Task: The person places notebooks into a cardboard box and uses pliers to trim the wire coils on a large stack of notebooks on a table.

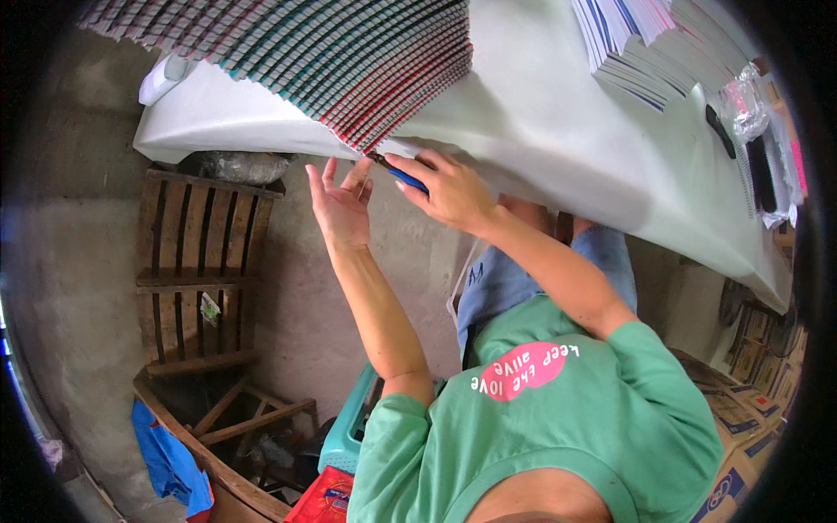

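A fanned stack of what look like spiral-bound booklets (pixel 349 65) lies on the table, with rows of dark, green and red coils facing up. Its near corner reaches the table's front edge. My right hand (pixel 457 195) is closed around blue-handled pliers (pixel 407 179), whose dark jaws meet that corner. Just left of the jaws is my left hand (pixel 342 213), palm up and fingers spread. Its fingertips are beside the corner; whether they touch it I cannot tell.
The white-covered table (pixel 558 148) stretches across in front of me. Paper stacks (pixel 641 61) stand at the far right, near a dark-handled tool (pixel 720 131) and plastic-wrapped coils (pixel 763 170). A wooden slatted rack (pixel 200 261) leans at left; cardboard boxes (pixel 741 418) sit lower right.
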Available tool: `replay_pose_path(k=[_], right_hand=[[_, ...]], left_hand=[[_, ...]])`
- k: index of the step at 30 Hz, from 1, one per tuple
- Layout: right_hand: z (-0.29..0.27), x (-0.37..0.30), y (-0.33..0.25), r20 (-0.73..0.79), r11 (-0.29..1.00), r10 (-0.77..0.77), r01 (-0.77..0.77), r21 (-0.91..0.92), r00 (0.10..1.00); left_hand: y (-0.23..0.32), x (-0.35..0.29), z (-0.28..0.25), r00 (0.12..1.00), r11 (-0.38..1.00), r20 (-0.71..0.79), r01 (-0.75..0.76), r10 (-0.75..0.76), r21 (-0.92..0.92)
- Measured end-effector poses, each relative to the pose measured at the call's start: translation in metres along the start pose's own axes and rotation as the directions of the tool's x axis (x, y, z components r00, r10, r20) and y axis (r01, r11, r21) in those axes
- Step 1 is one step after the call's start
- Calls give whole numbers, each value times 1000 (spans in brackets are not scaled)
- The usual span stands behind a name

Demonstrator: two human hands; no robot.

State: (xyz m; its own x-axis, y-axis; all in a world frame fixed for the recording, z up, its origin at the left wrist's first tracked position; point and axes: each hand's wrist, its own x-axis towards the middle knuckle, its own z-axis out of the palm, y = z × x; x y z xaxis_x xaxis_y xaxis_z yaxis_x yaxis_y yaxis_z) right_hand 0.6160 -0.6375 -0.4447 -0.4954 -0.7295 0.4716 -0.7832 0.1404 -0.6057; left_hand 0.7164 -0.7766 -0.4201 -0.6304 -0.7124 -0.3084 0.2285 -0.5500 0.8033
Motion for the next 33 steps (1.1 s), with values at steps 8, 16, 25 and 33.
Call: replay_pose_path(k=[8,16,25,33], right_hand=[[-2,-7,-13,17,979,137,-138,149,990],[-11,4,-14,-148,937,-136,78,-342,980],[-1,10,-9,279,776,254,-367,513,926],[-16,1,-20,-112,989,-14,-3,-146,994]], left_hand=[[6,-3,6,1000,988,-18,-1,4,157],[11,-4,7,999,978,-21,-29,34,208],[6,-2,7,998,972,2,-62,64,228],[8,-3,4,999,974,13,-37,35,224]])
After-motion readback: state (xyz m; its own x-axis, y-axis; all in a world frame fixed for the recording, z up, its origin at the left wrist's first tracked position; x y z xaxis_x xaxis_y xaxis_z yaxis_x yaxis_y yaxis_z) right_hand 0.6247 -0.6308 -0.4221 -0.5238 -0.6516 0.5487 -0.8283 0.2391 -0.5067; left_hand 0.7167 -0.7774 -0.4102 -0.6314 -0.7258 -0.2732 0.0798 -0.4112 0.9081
